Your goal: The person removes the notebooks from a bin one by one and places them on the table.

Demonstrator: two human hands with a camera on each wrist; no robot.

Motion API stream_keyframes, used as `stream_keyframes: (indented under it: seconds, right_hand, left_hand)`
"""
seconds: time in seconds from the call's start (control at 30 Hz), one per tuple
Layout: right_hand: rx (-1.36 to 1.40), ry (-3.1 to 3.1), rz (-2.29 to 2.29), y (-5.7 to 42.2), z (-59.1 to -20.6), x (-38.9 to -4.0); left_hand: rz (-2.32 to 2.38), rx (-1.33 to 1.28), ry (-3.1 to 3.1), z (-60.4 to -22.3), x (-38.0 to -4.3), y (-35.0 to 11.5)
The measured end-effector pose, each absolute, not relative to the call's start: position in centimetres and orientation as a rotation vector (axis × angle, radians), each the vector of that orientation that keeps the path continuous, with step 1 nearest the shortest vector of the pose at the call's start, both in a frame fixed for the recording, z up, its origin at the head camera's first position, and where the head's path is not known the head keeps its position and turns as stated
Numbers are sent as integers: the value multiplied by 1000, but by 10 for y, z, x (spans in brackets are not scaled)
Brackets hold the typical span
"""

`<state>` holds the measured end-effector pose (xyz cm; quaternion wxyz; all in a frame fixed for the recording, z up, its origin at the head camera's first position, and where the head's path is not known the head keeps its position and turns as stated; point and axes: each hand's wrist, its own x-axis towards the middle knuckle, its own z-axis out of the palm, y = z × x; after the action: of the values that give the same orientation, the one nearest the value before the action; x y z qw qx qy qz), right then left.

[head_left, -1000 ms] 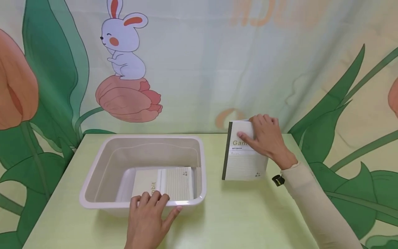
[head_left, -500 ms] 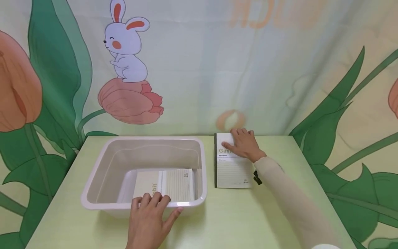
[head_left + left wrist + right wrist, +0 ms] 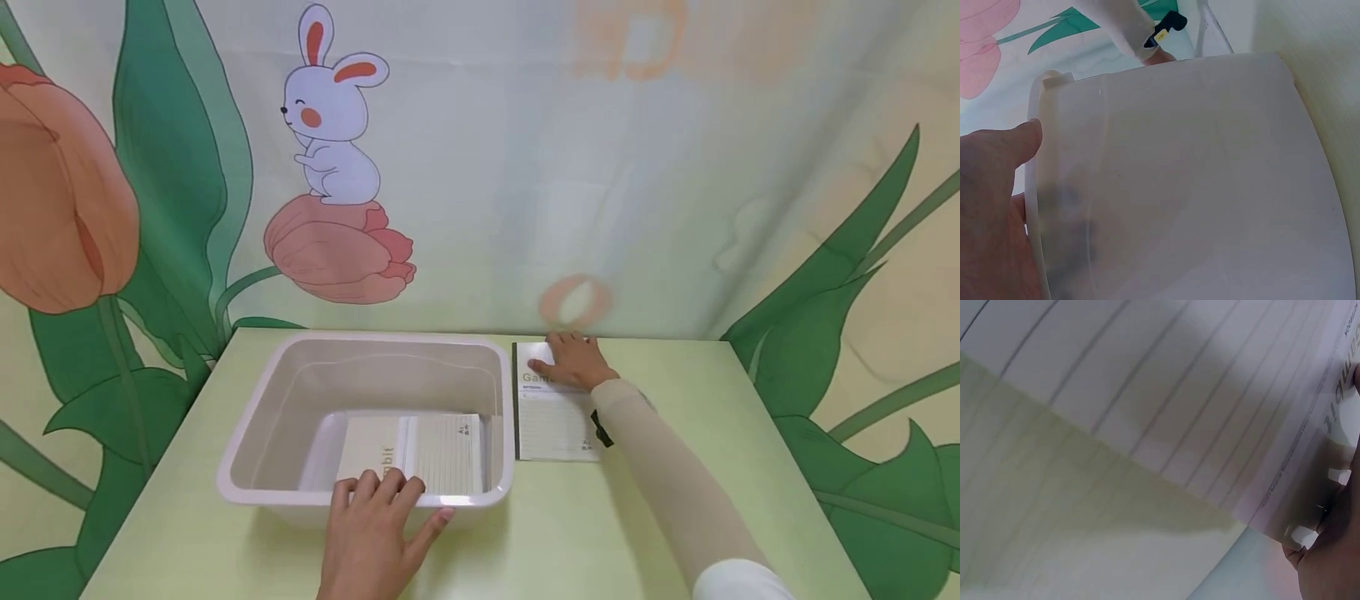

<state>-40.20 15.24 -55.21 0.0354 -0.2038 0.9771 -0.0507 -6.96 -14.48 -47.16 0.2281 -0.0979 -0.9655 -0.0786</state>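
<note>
With the right hand [image 3: 573,364] I grip the notebook [image 3: 555,425] by its far corner, thumb on the cover, fingers over the edge. It appears to lie flat on the table [image 3: 570,533], its dark spine right beside the tub [image 3: 405,379]; whether they touch, I can't tell. The left hand [image 3: 378,525] holds the tub's near rim. Lifting carelessly could knock the spine on the rim; a one-corner hold could let the cover bend or pages fan.
</note>
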Motion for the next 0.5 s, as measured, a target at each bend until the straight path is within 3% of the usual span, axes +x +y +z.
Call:
stream_keyframes:
  seconds: [0.3, 0.5]
  right_hand:
    - [-615, 2972, -94, 158, -580, -404]
    - [-646, 2996, -140, 150, -554, -400]
  left_hand:
    - [-222, -279, -2643, -477, -68, -142]
    - [-212, -270, -2645, -472, -70, -144]
